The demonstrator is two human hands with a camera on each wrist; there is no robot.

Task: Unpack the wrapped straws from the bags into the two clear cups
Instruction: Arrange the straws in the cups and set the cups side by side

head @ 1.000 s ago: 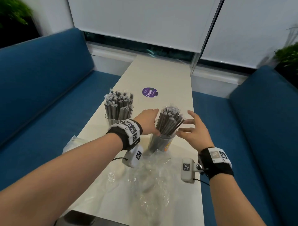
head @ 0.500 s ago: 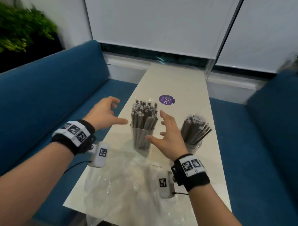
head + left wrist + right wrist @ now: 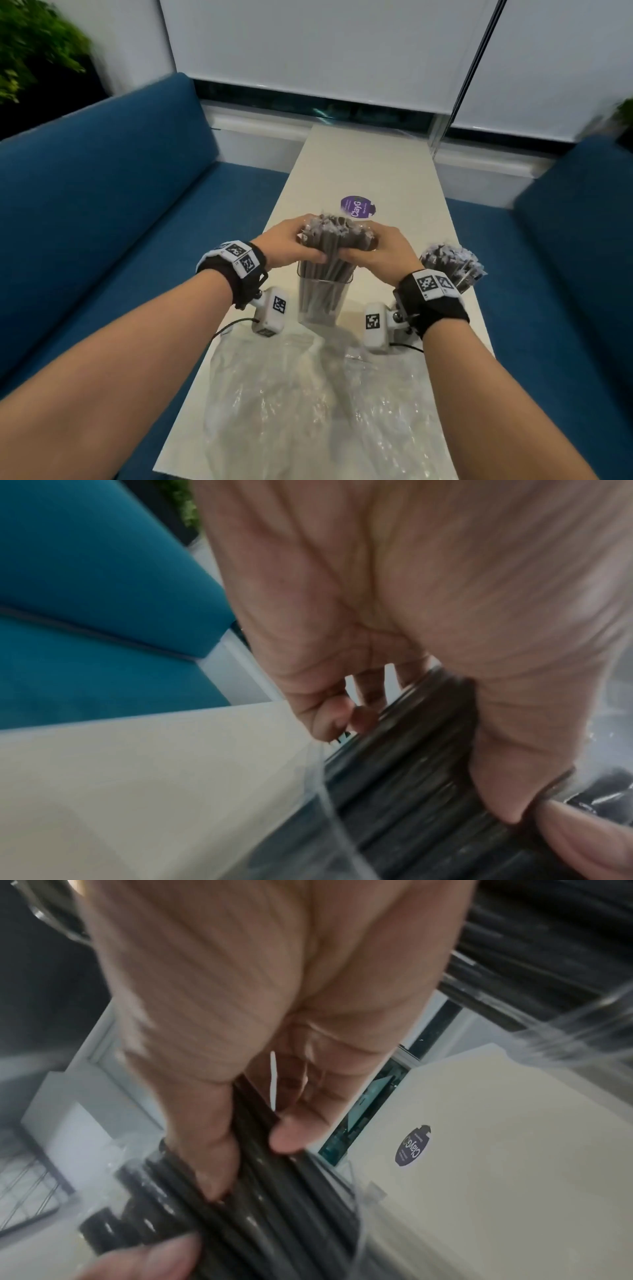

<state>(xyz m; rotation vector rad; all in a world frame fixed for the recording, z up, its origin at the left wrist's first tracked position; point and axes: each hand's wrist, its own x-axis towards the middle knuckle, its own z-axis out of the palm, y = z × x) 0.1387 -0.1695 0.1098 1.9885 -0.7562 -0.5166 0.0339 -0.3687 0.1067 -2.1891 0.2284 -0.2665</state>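
A clear cup full of dark wrapped straws stands at the middle of the pale table. My left hand grips the straw bundle from the left, fingers curled round it, and the left wrist view shows the same straws under that thumb. My right hand grips the same bundle from the right; the straws run between its thumb and fingers. A second clear cup holding more straws stands to the right, its body hidden behind my right wrist.
Crumpled clear plastic bags lie on the near end of the table. A purple round sticker sits beyond the cups. Blue sofa seats flank the table on both sides, with white blinds behind.
Both hands, spread open around the left cup half a second ago, have closed round its straw bundle from either side. One second ago they were at the right cup.
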